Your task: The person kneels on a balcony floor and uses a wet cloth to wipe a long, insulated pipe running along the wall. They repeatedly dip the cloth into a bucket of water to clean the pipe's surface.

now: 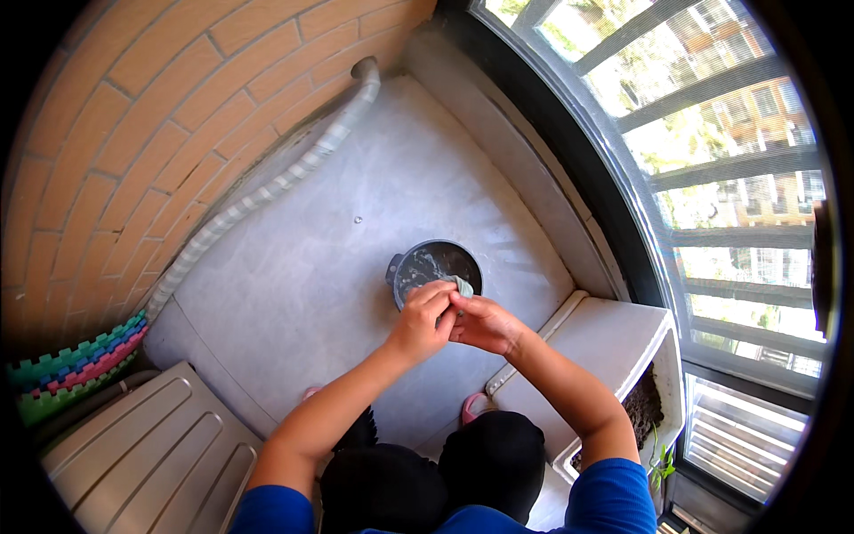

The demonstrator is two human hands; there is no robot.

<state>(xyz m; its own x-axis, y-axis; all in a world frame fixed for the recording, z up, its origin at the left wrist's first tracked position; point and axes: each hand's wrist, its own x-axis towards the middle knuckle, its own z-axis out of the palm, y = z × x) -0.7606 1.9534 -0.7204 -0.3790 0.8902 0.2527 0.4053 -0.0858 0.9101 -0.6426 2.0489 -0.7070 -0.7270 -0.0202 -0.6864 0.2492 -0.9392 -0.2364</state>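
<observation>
Both my hands meet over a round dark grey basin (455, 254) on the floor, which holds some water with whitish foam or glints. My left hand (425, 322) has its fingers closed on a small pale green cloth (462, 286), bunched up above the basin's near side. My right hand (485, 323) is pressed against the left one, its thumb and fingers closed around the same cloth. Most of the cloth is hidden by the fingers. Black-clad knees (494, 458) and pink footwear (474, 406) show below my forearms.
A wrapped white pipe (258, 203) runs along the brick wall (151, 116). Colourful foam mats (80, 360) and a ridged beige plastic panel (156, 454) lie at left. On the right, a white planter (614, 343) holding soil stands by the barred window (721, 178).
</observation>
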